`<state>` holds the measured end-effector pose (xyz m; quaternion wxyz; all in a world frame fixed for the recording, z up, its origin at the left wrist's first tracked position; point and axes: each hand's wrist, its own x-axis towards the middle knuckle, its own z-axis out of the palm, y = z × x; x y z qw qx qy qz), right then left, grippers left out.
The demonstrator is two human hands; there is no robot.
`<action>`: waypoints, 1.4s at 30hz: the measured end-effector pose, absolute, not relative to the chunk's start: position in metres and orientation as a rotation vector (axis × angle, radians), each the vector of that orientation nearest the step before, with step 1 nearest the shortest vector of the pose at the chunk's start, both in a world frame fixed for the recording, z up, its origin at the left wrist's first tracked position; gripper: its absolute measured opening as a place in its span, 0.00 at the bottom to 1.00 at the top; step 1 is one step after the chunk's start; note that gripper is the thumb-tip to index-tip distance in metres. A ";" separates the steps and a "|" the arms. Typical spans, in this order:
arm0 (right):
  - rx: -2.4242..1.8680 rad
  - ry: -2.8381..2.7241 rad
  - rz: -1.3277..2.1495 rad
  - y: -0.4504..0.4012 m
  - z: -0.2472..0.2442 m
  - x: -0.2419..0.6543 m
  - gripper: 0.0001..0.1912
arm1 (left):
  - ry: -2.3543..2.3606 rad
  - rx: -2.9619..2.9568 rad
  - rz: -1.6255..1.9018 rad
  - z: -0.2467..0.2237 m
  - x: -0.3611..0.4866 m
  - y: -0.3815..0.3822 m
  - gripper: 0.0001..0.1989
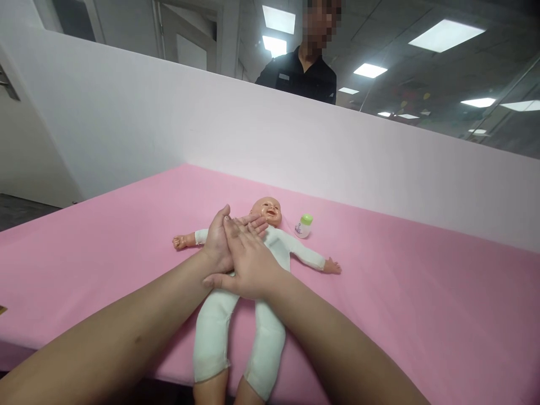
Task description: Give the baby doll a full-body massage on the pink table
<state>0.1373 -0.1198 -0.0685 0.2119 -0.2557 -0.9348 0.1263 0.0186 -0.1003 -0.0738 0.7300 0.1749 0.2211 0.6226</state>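
Observation:
A baby doll with a pale cloth body lies on its back on the pink padded surface, arms spread and legs toward me. Above its torso my left hand is palm up with its fingers stretched out. My right hand lies palm down across the left palm, fingers extended and thumb apart. The two hands touch each other and hide part of the doll's chest and belly. To the right of the doll's head stands a small white bottle with a green cap.
Behind the pink surface rises a white wall. Above it, a person in a dark shirt shows in a reflective or glass panel with ceiling lights. A door is at the far left.

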 end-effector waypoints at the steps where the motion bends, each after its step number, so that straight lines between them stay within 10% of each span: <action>1: -0.728 -2.597 0.328 -0.116 -0.069 0.138 0.63 | 0.496 0.371 1.346 -0.072 0.021 -0.102 0.41; 23: -0.777 -2.506 0.382 -0.105 -0.094 0.172 0.21 | 1.140 1.142 1.593 -0.122 0.028 -0.085 0.10; 42: -0.187 -2.603 0.734 -0.133 -0.085 0.241 0.24 | 1.445 2.028 1.113 -0.118 0.006 -0.093 0.20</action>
